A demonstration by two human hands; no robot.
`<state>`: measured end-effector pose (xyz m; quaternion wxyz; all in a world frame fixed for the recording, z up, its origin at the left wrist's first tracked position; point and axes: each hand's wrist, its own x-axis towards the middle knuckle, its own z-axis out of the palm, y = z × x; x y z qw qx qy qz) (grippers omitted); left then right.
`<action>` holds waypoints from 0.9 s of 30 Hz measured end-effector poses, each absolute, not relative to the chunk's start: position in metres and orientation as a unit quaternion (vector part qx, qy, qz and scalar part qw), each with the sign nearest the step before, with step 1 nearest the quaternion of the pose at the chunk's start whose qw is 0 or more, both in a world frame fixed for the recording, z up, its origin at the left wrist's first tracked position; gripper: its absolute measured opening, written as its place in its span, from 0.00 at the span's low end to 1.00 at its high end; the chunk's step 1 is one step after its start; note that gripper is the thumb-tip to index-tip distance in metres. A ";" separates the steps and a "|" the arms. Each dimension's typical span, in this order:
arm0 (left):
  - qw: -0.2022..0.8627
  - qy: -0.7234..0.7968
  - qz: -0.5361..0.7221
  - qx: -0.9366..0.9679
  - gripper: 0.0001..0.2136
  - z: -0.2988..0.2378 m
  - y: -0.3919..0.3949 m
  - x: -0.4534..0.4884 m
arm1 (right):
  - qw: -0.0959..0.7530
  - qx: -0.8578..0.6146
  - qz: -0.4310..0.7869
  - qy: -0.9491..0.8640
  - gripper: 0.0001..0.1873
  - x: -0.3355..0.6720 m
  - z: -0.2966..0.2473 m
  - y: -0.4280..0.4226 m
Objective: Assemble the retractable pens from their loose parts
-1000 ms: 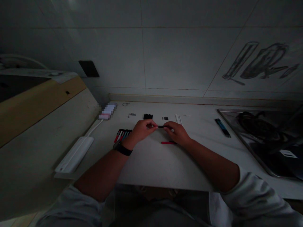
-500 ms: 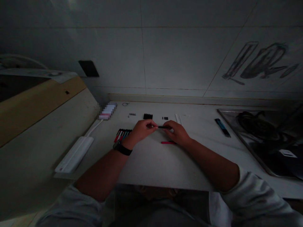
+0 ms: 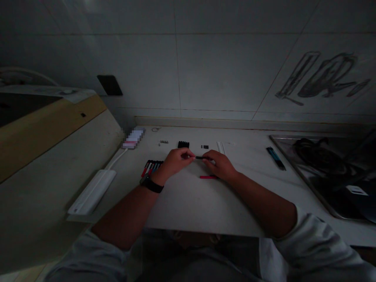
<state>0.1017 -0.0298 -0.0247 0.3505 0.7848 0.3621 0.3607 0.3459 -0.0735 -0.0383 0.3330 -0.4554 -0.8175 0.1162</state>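
Observation:
The scene is dim. My left hand and my right hand meet over a white counter, each pinching one end of a thin black pen-like stick. A black watch is on my left wrist. A red stick lies on the counter just under my right hand. A row of red, black and blue pens lies to the left of my left hand.
Small black parts, tiny screws, white sticks and a blue-black pen lie further back. A white power strip lies on the left. A metal sink holding dark items is on the right.

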 end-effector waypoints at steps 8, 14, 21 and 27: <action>0.336 0.359 0.357 0.795 0.07 -0.024 -0.031 0.102 | 0.337 -0.462 0.106 -0.814 0.09 0.348 -0.039 -0.073; 0.251 0.344 0.323 0.845 0.16 -0.022 -0.035 0.102 | 0.325 -0.442 0.090 -0.831 0.09 0.347 -0.037 -0.074; 0.204 0.314 0.307 0.875 0.03 -0.022 -0.035 0.104 | 0.308 -0.427 0.074 -0.847 0.12 0.346 -0.033 -0.078; 0.188 0.365 0.344 0.844 0.09 -0.023 -0.030 0.104 | 0.306 -0.549 -0.006 -0.778 0.18 0.371 -0.042 -0.051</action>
